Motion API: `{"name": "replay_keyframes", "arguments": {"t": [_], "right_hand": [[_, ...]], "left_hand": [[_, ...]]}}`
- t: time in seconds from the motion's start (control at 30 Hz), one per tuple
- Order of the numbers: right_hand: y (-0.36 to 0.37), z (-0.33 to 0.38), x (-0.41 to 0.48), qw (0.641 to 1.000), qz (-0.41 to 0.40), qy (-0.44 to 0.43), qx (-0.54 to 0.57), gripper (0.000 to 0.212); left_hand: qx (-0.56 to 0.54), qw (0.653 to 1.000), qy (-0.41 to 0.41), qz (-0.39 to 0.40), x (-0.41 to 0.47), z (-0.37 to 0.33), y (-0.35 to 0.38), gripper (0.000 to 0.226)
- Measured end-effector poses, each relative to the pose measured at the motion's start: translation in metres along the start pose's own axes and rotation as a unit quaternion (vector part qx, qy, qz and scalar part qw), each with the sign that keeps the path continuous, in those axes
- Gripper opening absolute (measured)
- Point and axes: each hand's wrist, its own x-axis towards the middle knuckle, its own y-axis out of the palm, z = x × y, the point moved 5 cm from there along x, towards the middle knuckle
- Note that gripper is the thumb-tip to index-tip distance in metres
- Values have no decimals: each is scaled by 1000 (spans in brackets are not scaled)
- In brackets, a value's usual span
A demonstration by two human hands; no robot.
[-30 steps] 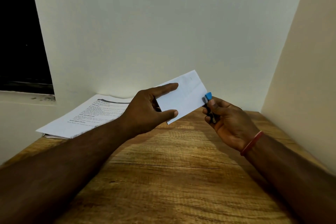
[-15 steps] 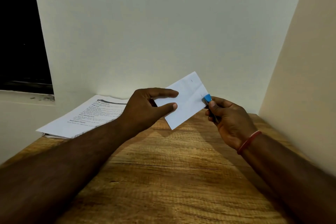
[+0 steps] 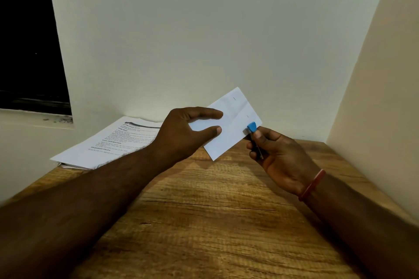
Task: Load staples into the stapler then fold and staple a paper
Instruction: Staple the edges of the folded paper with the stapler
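Now the folded paper (image 3: 231, 124), a smooth white oblong with a soft crease across it, is up in the air above the far middle of the wooden table (image 3: 204, 222), tilted with its far corner highest. Two short staple marks show near its far end. The left hand (image 3: 181, 133) pinches its near-left part, thumb on the face, forefinger laid along the upper edge. The right hand (image 3: 278, 154) is closed round a small stapler (image 3: 252, 129); its rounded blue plastic head sits on the paper's right edge, dark metal running down into the palm, thumb pressing just behind the blue tip. A red thread band (image 3: 311, 184) circles that wrist. Half a second back there was one mark near the top and the stapler head was biting at the spot where the second mark now stands; the head has since slid down the edge. At the table's far left corner lies a flat stack of printed sheets (image 3: 108, 142). The table top is grainy, cracked oak-toned board.
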Motion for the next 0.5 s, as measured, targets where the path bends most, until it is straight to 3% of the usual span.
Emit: {"name": "replay_keyframes", "arguments": {"t": [0.2,0.33,0.43,0.5], "right_hand": [[8,-5,-4,1000,2,8,-30,55],[11,-2,-8,989,3,-4,-145,31],[14,-5,-12,941,15,-18,-337,22],[20,-9,-14,891,50,-34,-450,23]], "left_hand": [[7,1000,1,-2,-2,-3,-2,30],[-2,1000,4,-20,-2,-4,-6,30],[-9,999,3,-41,1,-4,-11,31],[-30,998,-9,-51,3,0,-13,32]]}}
